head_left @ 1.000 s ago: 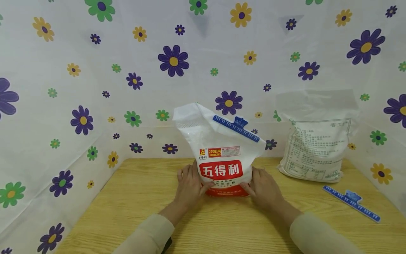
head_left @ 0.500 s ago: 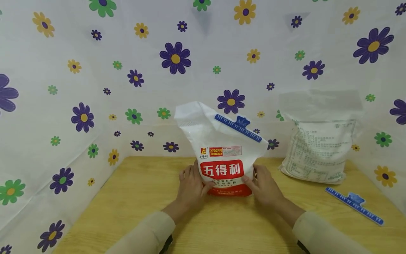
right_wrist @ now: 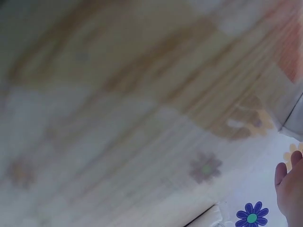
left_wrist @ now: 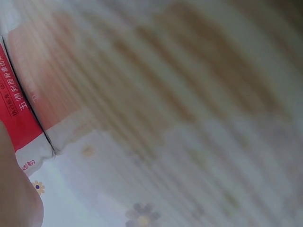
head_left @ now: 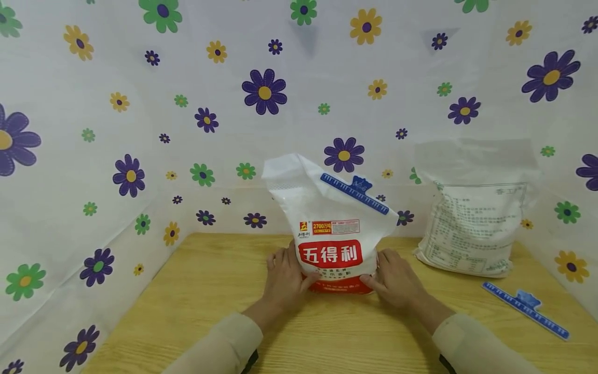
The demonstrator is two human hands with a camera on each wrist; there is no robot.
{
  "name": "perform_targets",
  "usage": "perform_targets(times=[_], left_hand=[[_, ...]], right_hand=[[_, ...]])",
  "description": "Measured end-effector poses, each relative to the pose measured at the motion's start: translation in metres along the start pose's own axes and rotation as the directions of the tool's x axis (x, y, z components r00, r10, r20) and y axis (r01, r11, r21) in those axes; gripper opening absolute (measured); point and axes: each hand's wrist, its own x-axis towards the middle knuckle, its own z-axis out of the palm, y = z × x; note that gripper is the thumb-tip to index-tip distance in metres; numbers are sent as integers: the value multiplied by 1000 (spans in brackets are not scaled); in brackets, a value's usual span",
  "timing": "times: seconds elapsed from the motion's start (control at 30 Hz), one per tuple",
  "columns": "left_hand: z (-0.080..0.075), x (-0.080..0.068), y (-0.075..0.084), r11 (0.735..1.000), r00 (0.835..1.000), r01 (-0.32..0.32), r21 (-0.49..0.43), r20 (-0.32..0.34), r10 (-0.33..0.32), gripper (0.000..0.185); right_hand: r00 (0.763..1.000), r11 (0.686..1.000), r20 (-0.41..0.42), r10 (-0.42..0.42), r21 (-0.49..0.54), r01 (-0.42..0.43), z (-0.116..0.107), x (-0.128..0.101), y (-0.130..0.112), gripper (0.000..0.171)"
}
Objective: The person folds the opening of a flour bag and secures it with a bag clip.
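Note:
A white and red flour bag stands on the wooden table, its folded top slanting down to the right. Along that slanted fold sits a blue bag clip with a piano-key pattern. My left hand grips the bag's lower left side, thumb on the front. On the opposite side my right hand holds it the same way, its fingers partly hidden by the bag. In the left wrist view the bag's red side shows at the left edge; the right wrist view catches only a corner of the bag.
A second white bag with green print and an unclipped upright top stands at the back right. In front of it another blue clip lies on the wooden table. A flower-patterned sheet hangs behind and at both sides.
The head view has shifted slightly. The right thumb went up on the bag's front and came back lower. Both hands keep their hold, and the bag and clips stay in place.

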Motion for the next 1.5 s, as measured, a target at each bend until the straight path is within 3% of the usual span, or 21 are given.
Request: perform_targets(times=[0.5,1.07,1.5], left_hand=[[1,3,1,1000,1000,5,17,30,-5,98],[6,10,9,997,994,69,14,81,-70,90],[14,14,16,984,988,105,143,96,-119,86]], right_hand=[[999,999,28,38,-7,-38,-1,0,-1,88],[998,996,-20,64,-65,-65,0,2,1,82],[994,990,-6,112,-83,-112,3,7,6,86]])
